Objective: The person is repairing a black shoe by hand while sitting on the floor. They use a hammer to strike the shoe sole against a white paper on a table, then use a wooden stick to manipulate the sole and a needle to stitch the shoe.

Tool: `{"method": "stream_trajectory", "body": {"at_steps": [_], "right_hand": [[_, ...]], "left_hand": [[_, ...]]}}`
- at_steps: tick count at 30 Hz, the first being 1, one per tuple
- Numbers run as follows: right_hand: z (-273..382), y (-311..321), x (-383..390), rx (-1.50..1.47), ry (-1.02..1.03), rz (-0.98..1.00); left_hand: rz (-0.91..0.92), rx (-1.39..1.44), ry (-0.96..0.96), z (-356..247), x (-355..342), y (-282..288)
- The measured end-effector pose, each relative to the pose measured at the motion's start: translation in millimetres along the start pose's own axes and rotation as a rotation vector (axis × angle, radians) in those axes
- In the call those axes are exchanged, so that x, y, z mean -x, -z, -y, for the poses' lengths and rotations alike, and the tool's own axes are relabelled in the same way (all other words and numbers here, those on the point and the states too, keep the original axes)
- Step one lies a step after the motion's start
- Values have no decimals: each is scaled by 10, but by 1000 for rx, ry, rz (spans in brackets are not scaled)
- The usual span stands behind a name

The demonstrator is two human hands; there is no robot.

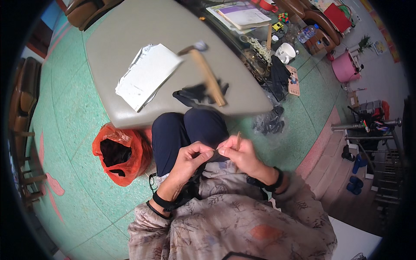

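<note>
Above my lap, my left hand and my right hand meet with the fingertips of each pinched together. A thin brown stick rises from between the fingers of my right hand; its lower end is hidden. Whatever sits in my left fingertips is too small to make out. Past my knees, on a grey padded bench, a hammer with a wooden handle lies across some black cloth pieces. Left of the hammer there is a white slab with ragged edges.
An orange plastic bag with dark stuff inside stands on the green floor by my left leg. To the right, a glass table holds papers, tangled cord and a white mug. A clear bag lies below it.
</note>
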State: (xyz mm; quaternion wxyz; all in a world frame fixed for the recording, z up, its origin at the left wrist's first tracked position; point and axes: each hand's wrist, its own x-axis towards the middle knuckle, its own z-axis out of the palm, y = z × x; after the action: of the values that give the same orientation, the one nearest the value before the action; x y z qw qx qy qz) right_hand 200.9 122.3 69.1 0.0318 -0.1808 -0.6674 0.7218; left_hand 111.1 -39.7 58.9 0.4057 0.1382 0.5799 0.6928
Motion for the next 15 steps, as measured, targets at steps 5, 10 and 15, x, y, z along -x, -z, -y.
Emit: {"method": "stream_trajectory", "body": {"at_steps": [5, 10, 15], "right_hand": [[-61, -53, 5, 168, 114, -61], [-14, 54, -52, -106, -23, 118], [17, 212, -131, 322, -1, 310]], "left_hand": [[-38, -383, -202, 37, -117, 26], [94, -282, -98, 14, -146, 84], [143, -545, -159, -133, -178, 180]]}}
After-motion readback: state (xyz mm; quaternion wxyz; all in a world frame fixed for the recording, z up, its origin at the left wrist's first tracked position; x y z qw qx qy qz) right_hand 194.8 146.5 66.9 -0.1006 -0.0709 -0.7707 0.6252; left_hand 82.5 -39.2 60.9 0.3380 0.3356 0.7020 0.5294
